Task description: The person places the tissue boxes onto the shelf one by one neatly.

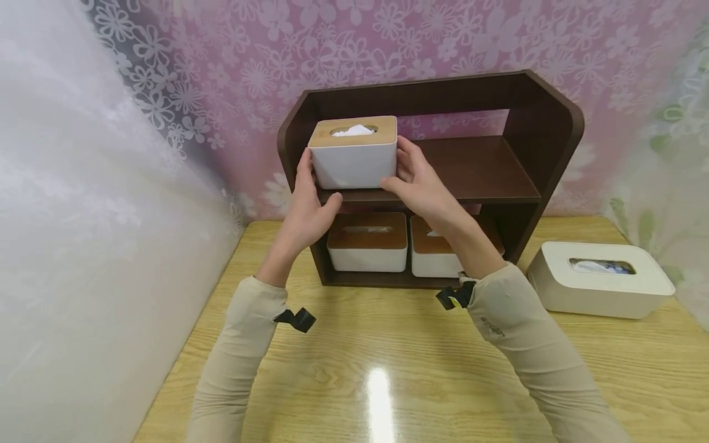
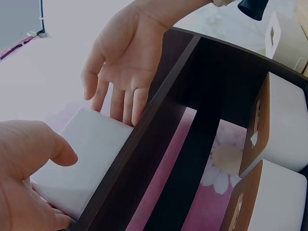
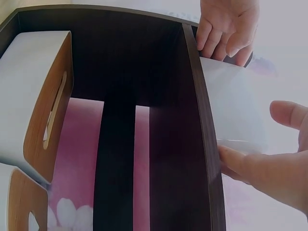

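A white tissue box point(image 1: 354, 166) with a wooden top and white tissue in its oval slot sits at the left end of the upper shelf point(image 1: 471, 166). My left hand point(image 1: 306, 215) lies along the box's left side, its thumb held away from the front. On the opposite side, my right hand point(image 1: 420, 184) has its fingers against the box, with the thumb near the lower front corner. In the left wrist view, the right hand's fingers reach down straight beside the white box point(image 2: 89, 159). The right wrist view shows the right thumb apart from the box point(image 3: 233, 106).
The dark brown rack point(image 1: 545, 147) stands on a wood-grain table point(image 1: 332, 369) against a floral wall covering. Two more wooden-topped tissue boxes, a left one point(image 1: 367, 258) and a right one point(image 1: 434, 264), occupy the lower shelf. A cream tissue box point(image 1: 598, 295) stands right of the rack.
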Tool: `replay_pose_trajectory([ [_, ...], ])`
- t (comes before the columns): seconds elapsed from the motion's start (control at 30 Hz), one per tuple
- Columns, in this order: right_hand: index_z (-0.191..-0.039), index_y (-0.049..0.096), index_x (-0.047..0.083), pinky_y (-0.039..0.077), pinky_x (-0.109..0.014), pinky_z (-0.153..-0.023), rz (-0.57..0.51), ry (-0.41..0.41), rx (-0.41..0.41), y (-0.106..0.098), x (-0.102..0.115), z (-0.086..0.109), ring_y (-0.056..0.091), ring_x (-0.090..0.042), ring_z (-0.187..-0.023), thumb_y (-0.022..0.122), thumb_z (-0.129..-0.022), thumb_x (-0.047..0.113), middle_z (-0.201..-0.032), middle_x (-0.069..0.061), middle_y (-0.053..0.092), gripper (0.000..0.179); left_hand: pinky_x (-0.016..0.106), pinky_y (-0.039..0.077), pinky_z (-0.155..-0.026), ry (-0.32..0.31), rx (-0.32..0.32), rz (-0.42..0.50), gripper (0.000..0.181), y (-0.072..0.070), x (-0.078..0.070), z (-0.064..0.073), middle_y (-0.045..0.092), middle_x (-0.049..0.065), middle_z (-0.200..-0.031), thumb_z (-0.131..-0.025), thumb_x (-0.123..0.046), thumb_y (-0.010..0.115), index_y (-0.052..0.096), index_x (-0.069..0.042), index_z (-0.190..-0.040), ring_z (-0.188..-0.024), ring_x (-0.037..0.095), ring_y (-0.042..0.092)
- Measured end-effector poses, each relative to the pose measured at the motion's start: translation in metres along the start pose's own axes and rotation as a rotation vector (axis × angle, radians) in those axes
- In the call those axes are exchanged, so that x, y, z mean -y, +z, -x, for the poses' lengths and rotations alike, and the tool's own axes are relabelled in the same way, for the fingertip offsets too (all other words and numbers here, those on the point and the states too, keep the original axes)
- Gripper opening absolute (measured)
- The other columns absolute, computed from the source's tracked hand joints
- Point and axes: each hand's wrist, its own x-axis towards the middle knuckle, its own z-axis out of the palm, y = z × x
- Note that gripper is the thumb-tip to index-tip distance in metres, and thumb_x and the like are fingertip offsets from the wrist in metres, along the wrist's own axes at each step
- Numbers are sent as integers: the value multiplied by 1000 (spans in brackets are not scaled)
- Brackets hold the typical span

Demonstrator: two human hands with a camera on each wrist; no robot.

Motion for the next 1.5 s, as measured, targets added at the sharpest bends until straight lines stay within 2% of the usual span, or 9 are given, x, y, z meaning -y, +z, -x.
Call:
replay_pose_trajectory([
  [0.2,-160,3,16,24,-41,-119,-1,8,-13,-3,-3,-5,16,-23,-151,57,-98,8,-166,-8,8,83,32,19,-120,-17,6,-48,91,3,0,-2,-1,8,-166,-93,-7,55,-8,-10,-158,-151,15,10],
  [0.43,-160,3,15,26,-40,-118,-37,15,-14,-3,-5,-7,18,-21,-151,57,-98,5,-166,-8,10,82,31,18,-120,-9,-15,-110,91,5,4,-5,1,12,-165,-92,-8,56,-7,-7,-158,-151,14,9],
  [0.97,-159,6,15,27,-39,-118,-69,15,-21,-5,-6,-13,21,-22,-150,57,-97,3,-165,-10,14,81,36,18,-121,-31,-11,-156,93,6,5,-9,1,12,-165,-93,-11,56,-9,-8,-158,-151,16,8],
  [1.1,-160,5,15,27,-39,-118,-30,25,-40,-4,-5,-11,20,-22,-151,59,-97,6,-165,-11,12,83,38,19,-120,-39,-10,-159,93,7,5,-10,2,13,-165,-92,-11,56,-9,-7,-158,-151,17,9],
  [1.3,-161,2,21,24,-39,-119,50,60,-57,-7,-5,-3,16,-22,-152,61,-97,15,-167,-8,7,87,39,24,-118,-56,-15,-159,94,7,3,-7,5,14,-163,-92,-14,57,-10,-12,-159,-148,20,17],
  [1.5,-161,6,22,26,-43,-118,56,30,-55,-11,-5,11,19,-23,-151,61,-98,15,-166,-10,11,84,40,25,-117,-37,-39,-147,93,7,-2,1,8,13,-162,-93,-15,57,-8,-14,-159,-147,19,18],
])
